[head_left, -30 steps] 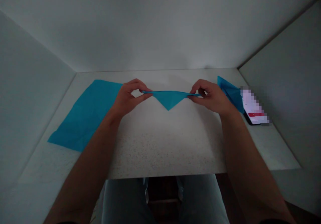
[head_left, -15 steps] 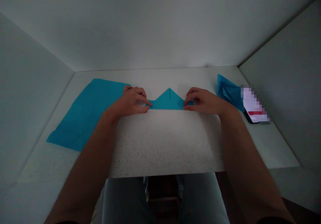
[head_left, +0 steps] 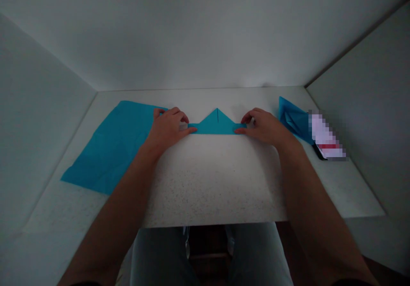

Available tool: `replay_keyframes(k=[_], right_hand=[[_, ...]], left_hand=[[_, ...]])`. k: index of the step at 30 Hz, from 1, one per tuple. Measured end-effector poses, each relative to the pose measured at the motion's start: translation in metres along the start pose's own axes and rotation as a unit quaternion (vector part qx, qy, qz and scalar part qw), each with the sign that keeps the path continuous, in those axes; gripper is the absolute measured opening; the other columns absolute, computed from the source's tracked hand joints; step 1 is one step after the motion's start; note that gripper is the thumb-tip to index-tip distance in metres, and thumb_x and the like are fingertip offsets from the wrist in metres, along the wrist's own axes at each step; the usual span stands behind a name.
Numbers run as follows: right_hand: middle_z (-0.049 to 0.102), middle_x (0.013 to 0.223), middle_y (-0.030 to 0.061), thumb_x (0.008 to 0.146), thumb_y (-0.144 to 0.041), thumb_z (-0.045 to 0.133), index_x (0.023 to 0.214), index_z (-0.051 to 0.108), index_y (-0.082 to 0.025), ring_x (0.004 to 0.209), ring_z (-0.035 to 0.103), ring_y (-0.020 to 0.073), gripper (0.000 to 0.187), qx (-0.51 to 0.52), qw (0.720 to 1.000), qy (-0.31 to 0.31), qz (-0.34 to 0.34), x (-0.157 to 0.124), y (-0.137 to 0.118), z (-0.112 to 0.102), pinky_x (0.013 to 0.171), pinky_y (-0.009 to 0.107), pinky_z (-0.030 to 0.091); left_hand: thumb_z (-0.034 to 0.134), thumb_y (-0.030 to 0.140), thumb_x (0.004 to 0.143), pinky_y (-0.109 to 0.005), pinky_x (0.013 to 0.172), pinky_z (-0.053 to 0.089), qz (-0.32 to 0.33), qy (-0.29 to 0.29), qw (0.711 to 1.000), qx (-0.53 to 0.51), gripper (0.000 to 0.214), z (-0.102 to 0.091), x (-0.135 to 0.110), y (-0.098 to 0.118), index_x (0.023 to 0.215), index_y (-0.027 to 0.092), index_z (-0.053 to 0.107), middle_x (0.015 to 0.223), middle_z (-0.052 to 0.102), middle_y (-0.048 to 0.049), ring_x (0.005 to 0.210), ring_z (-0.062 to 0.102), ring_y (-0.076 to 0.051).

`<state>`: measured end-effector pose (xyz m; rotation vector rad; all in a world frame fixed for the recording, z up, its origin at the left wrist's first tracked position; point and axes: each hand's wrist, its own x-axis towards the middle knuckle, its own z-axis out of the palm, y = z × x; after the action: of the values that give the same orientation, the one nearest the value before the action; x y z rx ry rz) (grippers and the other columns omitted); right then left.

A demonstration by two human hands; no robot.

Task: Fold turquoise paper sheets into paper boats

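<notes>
A folded blue paper (head_left: 217, 124) lies on the white tabletop (head_left: 211, 170), with a triangular peak in the middle and a narrow strip out to each side. A short dark slit runs down from the peak's tip. My left hand (head_left: 169, 126) holds the strip's left end, thumb along the lower edge and fingers curled behind. At the right end, my right hand (head_left: 261, 124) grips the strip in the same way between thumb and fingers. Both hands rest at the table surface.
A large blue sheet (head_left: 112, 145) lies at the left, partly under my left forearm. To the right, a folded blue paper piece (head_left: 294, 119) touches a phone (head_left: 326, 136) with a blurred screen. White walls enclose the table at the back and sides.
The folded paper has shifted slightly away from me, toward the back wall. My left thumb now lies straighter along its lower edge; both hands keep their hold on the ends.
</notes>
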<state>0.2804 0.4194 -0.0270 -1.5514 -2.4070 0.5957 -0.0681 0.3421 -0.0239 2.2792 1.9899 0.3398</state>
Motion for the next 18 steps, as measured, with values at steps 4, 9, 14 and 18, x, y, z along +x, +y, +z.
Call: replay_keyframes(k=[4,9,14,18], right_hand=[[0.076,0.110,0.0112,0.080,-0.053,0.091,0.099,0.078,-0.025,0.089,0.072,0.0294,0.036,0.003,1.000,-0.006,-0.001,0.001,0.000,-0.002,0.081,0.045,0.057],[0.076,0.102,0.0102,0.080,-0.058,0.090,0.092,0.075,-0.025,0.083,0.070,0.0277,0.039,0.026,0.999,-0.007,-0.020,0.001,0.003,-0.002,0.072,0.042,0.052],[0.075,0.084,0.0055,0.079,-0.057,0.090,0.098,0.069,-0.026,0.073,0.067,0.0255,0.042,0.069,0.997,-0.024,-0.006,0.001,0.004,-0.001,0.065,0.038,0.047],[0.075,0.082,0.0052,0.079,-0.055,0.089,0.103,0.072,-0.025,0.072,0.067,0.0247,0.042,0.084,0.996,-0.026,-0.012,0.000,0.004,-0.001,0.065,0.037,0.048]], left_hand=[[0.078,0.058,0.099,-0.055,0.117,0.035,-0.002,0.001,1.000,-0.020,0.034,0.001,0.001,-0.002,0.111,0.026,0.079,0.122,0.080,-0.0094,0.116,0.072,-0.032],[0.089,0.058,0.089,-0.058,0.115,0.035,0.030,-0.005,0.997,-0.068,0.037,0.003,0.003,-0.008,0.102,0.025,0.081,0.110,0.082,-0.0077,0.105,0.073,-0.031],[0.089,0.053,0.091,-0.057,0.111,0.037,0.036,-0.008,0.995,-0.089,0.031,0.005,0.003,-0.009,0.101,0.024,0.081,0.100,0.079,-0.0066,0.094,0.071,-0.028],[0.090,0.047,0.090,-0.056,0.109,0.037,-0.002,-0.047,0.995,-0.092,0.030,0.003,0.003,-0.004,0.103,0.023,0.081,0.092,0.076,-0.0049,0.086,0.070,-0.027]])
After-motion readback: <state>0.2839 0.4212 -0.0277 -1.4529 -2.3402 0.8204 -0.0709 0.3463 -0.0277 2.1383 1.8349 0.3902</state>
